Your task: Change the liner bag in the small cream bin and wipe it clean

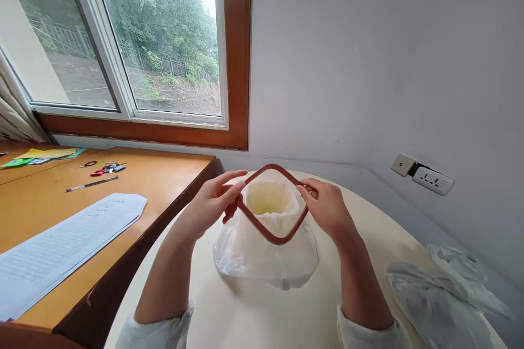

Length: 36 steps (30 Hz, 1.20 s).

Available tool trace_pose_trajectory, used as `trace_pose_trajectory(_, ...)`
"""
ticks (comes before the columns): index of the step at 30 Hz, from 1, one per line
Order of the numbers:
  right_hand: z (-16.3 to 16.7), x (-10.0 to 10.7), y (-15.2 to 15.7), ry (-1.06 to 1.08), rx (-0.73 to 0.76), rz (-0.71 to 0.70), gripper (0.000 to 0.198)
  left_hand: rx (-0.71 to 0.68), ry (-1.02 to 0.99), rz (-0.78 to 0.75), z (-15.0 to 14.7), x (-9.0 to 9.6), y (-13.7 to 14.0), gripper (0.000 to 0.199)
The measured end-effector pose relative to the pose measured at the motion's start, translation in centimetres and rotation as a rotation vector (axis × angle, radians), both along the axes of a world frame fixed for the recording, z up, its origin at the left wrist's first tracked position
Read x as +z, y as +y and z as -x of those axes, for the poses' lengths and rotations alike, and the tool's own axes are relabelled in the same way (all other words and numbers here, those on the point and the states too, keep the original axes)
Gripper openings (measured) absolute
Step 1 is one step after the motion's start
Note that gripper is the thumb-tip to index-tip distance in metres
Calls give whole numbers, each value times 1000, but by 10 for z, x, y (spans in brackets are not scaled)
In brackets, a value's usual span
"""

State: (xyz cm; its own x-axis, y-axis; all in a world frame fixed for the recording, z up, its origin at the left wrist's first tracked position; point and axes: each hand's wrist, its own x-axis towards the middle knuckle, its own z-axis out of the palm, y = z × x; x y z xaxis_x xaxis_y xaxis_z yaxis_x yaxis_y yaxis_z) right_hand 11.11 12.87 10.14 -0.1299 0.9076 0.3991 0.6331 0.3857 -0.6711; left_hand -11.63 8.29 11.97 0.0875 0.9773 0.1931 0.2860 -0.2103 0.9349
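Observation:
A brown square ring with rounded corners [278,240], which looks like the rim of a waste bin, is held up between my hands. My left hand [215,199] pinches its left corner between thumb and fingers. At the right corner my right hand [326,206] grips it, thumb on top. Behind and below the ring stands a small bin, its pale yellow inside [268,203] showing through the opening. A thin white plastic bag [266,262] lines the bin and hangs over its outside, spreading onto the table. Whether the ring touches the bag, I cannot tell.
The round cream table [262,319] stands against the wall. Crumpled plastic bags [442,300] lie at its right edge. On the wooden desk [164,166] at left are written papers [73,251], a pen [92,184] and keys [109,169]. A wall socket [433,180] is at right.

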Motion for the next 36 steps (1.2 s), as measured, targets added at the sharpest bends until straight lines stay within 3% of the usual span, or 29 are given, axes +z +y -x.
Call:
trace_pose_trajectory(9,0,-8,6,-91,-23,96,42,216,-21,-40,-5,-26,29,62)
trace_pose_trajectory(15,1,-9,5,-161,-41,144,29,146,50,-35,-6,-30,31,53)
trace_pose_trajectory(27,9,-13,7,-249,-65,302,24,101,339,-62,-11,-35,31,39)
trace_pose_trajectory(36,10,-14,9,-370,-68,243,16,112,373,-91,-14,-35,27,35)
